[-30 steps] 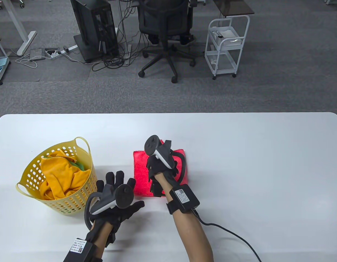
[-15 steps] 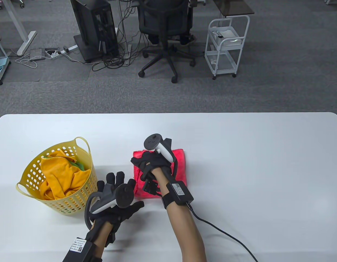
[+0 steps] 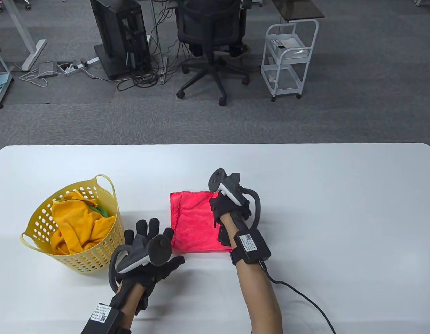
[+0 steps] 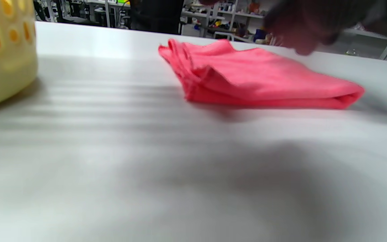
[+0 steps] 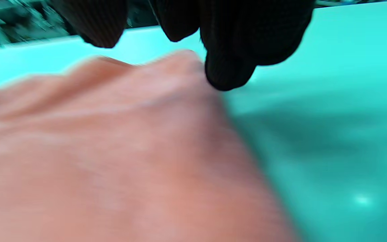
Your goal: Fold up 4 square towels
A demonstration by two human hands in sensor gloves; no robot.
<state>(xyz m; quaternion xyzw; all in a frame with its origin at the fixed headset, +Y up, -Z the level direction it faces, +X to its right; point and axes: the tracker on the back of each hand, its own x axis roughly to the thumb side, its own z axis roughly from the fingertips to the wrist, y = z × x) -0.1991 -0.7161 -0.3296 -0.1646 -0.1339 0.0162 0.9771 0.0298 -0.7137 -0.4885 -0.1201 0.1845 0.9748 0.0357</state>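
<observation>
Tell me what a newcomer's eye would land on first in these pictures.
The bright red towel, folded flat near the middle of the white table, stands out first, with the gloved right hand at its right edge. Next comes the yellow basket to the left, holding a crumpled orange towel. The left hand lies open between basket and red towel.

**No legible text**

White stickers sit on the black wrist units: one (image 3: 100,313) by the left hand, one (image 3: 248,241) by the right. Each carries a small square code and tiny lines of print, too small to read. Nothing else shows lettering.
</observation>
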